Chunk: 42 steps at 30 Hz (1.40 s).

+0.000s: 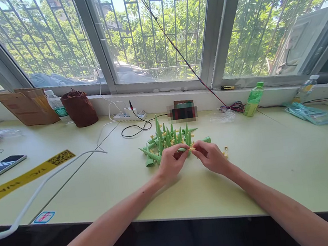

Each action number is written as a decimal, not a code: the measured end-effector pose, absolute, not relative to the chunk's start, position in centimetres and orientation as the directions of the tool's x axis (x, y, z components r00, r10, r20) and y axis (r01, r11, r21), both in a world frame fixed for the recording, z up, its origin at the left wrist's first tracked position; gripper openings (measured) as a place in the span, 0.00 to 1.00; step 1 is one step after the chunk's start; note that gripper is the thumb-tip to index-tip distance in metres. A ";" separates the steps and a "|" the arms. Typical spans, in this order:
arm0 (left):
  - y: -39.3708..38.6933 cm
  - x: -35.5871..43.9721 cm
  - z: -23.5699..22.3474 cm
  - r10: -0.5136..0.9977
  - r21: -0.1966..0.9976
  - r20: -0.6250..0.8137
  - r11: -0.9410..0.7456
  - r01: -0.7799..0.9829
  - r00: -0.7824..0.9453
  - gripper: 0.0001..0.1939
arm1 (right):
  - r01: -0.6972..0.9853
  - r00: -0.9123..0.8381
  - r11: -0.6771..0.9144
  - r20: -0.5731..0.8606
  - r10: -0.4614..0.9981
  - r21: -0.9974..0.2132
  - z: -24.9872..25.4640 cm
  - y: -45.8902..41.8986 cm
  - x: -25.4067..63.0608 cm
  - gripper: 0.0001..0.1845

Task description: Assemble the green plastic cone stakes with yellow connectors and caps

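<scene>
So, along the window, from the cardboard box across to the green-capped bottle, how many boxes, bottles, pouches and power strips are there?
Cardboard box: 1
Bottles: 2 (clear bottle, green-capped bottle)
Brown pouch: 1
Power strip: 1
Total: 5
The green cone-shaped pieces nearer the hands overlap too much to count.

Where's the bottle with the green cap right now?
In the head view, the green-capped bottle is on the right, at the back of the table, just right of the coiled red and black cable.
</scene>
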<state>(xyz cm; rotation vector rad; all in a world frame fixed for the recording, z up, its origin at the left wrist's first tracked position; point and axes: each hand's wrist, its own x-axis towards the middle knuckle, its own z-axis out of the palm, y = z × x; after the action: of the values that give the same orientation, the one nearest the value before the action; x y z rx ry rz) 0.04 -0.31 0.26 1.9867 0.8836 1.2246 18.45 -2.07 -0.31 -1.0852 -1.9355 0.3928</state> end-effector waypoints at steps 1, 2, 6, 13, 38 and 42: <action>-0.3 0.0 0.3 0.798 0.785 0.489 -0.578 0.221 0.352 0.11 | 0.537 -0.255 0.574 0.530 0.809 -0.618 -0.4 -2.0 18.5 0.09; -0.3 0.0 0.3 0.795 0.779 0.489 -0.583 0.230 0.361 0.11 | 0.535 -0.257 0.576 0.530 0.808 -0.618 -0.5 -2.0 18.5 0.10; -0.2 -0.1 0.2 0.795 0.779 0.480 -0.581 0.235 0.370 0.11 | 0.532 -0.268 0.582 0.530 0.805 -0.615 -0.8 -1.8 18.7 0.10; -0.2 -0.3 0.1 0.804 0.802 0.440 -0.552 0.228 0.399 0.11 | 0.575 -0.308 0.584 0.510 0.803 -0.573 -0.8 -1.7 18.9 0.15; -0.2 -0.2 -0.1 0.755 0.734 0.485 -0.625 0.265 0.441 0.09 | 0.592 -0.317 0.569 0.485 0.815 -0.570 -0.8 -1.6 19.0 0.19; -0.1 -0.3 -0.4 0.741 0.706 0.505 -0.650 0.282 0.442 0.10 | 0.594 -0.310 0.565 0.486 0.817 -0.573 -0.7 -1.6 18.9 0.20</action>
<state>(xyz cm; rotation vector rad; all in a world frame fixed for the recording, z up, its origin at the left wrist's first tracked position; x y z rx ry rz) -0.30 -0.09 -0.36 2.1654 0.8566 1.1351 18.94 -1.57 -0.70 -1.1283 -2.0276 0.3694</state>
